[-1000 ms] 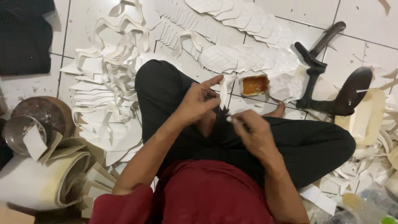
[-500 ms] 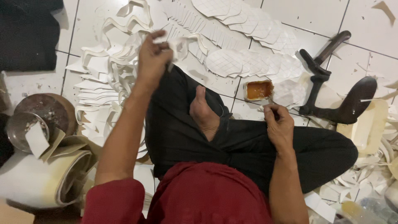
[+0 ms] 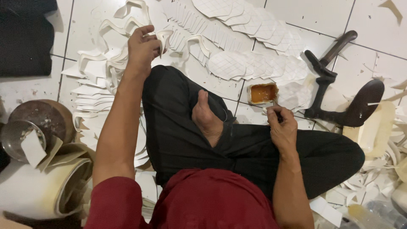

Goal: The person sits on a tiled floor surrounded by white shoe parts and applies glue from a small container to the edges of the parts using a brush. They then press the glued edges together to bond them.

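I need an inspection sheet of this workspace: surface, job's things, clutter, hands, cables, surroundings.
Surface: white tiled floor, person sits cross-legged on it.
Job's things: white cut piece in the left hand; small brush in the right; glue tray with amber liquid.
Clutter: white cut shapes spread at left; quilted pieces ahead; offcuts at right.
Hands: left hand grip closed on the piece; right hand closed on the brush.
Cables: nothing seen.
Surroundings: dark iron stand, material roll, metal tin.

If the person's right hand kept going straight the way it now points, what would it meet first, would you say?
Most likely the small rectangular tin of amber glue, which lies just beyond the right hand on the white tiled floor. The height of the hand above the floor is hard to judge.
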